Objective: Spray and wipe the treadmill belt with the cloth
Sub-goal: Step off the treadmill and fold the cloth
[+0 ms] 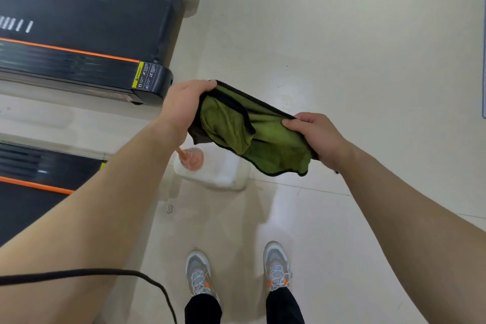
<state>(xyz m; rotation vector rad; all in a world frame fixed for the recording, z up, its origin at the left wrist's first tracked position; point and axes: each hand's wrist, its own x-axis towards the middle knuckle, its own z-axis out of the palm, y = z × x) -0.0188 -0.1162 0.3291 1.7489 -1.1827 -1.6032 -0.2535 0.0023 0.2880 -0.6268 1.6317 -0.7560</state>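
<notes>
A glossy cream tiled floor (342, 34) fills most of the view. Over it, both bare forearms reach forward and the two hands hold a cloth (252, 137) between them. The left hand (184, 105) curls its fingers over one bunched end. The right hand (315, 137) pinches the other end, thumb on top. The cloth is soft green pile with a dark hem and sags in loose folds. Below it on the floor lies a pale plastic bottle (221, 171) with an orange-pink top, blurred. To the left stands a treadmill, its dark matte belt (86, 5) edged by an orange-striped side rail (79, 66), well apart from the cloth. A second treadmill (23, 200) lies nearer. Grey shoes (200, 273) stand below, and a black cable (105, 271) crosses the left arm.
</notes>
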